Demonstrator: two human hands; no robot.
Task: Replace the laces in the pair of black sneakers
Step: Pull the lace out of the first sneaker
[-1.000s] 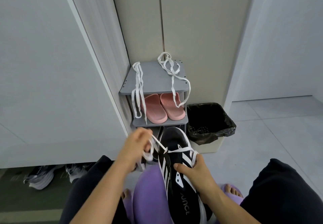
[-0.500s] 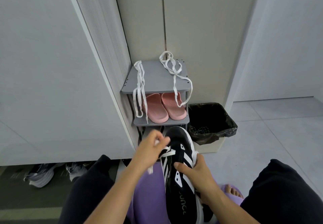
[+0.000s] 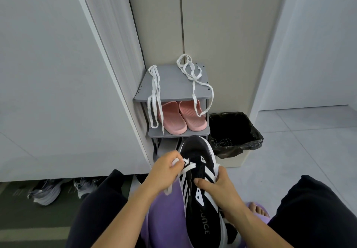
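Black sneaker [image 3: 201, 189] sits on the lap [image 3: 164, 218] with the right hand [image 3: 218, 191] gripping its side, and the left hand [image 3: 164, 172], out wide a second ago, has come in tight pinching the white lace [image 3: 188, 167] at the eyelets, so looks like mid-threading, far from done.
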